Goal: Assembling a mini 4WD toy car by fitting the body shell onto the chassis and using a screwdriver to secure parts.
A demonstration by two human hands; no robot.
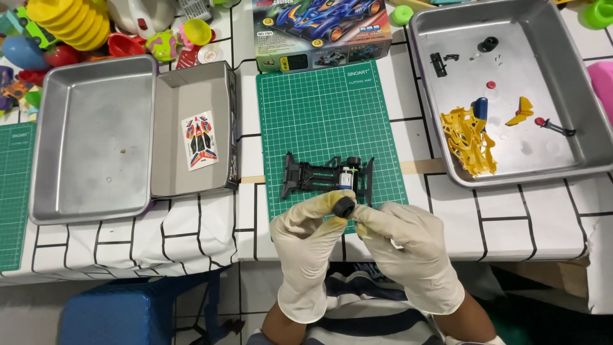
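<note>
A small black rubber toy-car wheel (344, 205) sits pinched between the fingertips of both cream-gloved hands, the left hand (308, 246) pressing it from the left side and the right hand (408, 252) closing on it from the right. The fingers of both are clenched around the wheel just above the near edge of the green gridded cutting mat (325, 115). A black plastic toy-car chassis (325, 176) lies on that mat just beyond the fingertips, apart from them.
</note>
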